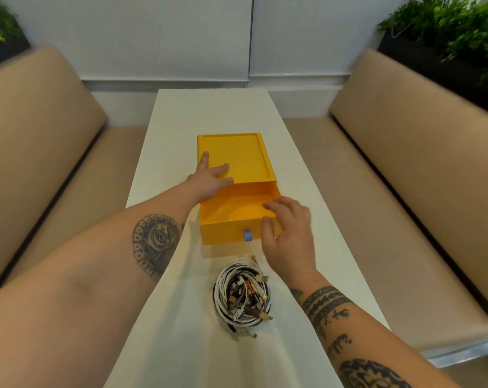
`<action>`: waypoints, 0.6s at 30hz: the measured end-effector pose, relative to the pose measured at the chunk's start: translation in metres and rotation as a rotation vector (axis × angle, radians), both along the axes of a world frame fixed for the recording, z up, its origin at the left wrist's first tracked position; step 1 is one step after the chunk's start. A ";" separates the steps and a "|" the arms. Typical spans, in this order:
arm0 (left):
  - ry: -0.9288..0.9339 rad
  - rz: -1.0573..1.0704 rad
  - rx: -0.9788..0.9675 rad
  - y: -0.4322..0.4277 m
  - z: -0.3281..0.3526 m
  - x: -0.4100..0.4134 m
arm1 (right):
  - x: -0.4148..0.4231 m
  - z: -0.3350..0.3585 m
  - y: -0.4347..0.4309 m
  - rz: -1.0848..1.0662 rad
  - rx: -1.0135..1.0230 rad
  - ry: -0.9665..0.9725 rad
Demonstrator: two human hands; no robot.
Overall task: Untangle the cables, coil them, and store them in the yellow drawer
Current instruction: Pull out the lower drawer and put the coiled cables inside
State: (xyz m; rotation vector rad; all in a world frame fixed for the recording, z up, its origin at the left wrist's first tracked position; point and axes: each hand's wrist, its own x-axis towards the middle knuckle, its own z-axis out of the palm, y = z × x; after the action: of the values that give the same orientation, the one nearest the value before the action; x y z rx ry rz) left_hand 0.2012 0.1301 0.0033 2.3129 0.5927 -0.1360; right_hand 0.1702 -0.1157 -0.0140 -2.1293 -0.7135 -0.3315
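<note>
Already open, yellow drawer point(223, 232) pinched by right hand point(289, 235)

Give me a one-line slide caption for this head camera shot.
Left hand rests on the yellow case, right hand grips the open drawer, tangled cables lying nearby.

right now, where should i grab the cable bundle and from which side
Come from straight above and close around the white outer loops of the cable bundle. It lies flat on the table as a loose ring, so the rim gathers most strands; the plugs clumped in its middle would likely slip. The right hand, holding the front of the yellow drawer, is nearest.
</note>
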 end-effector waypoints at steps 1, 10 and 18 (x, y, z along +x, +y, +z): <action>-0.073 0.050 -0.086 0.002 -0.004 -0.004 | 0.002 0.005 -0.001 -0.072 0.095 0.057; -0.119 0.281 -0.447 0.000 -0.009 -0.019 | 0.071 0.034 0.024 -0.103 0.052 1.295; 0.002 0.134 -0.125 0.004 -0.004 -0.019 | 0.066 0.004 0.022 -0.084 0.017 1.189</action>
State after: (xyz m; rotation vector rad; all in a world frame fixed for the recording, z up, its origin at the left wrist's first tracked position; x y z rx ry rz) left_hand 0.1824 0.1344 -0.0008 2.1460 0.7181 -0.1089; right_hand 0.2358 -0.0934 -0.0096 -1.8912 0.0847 0.8367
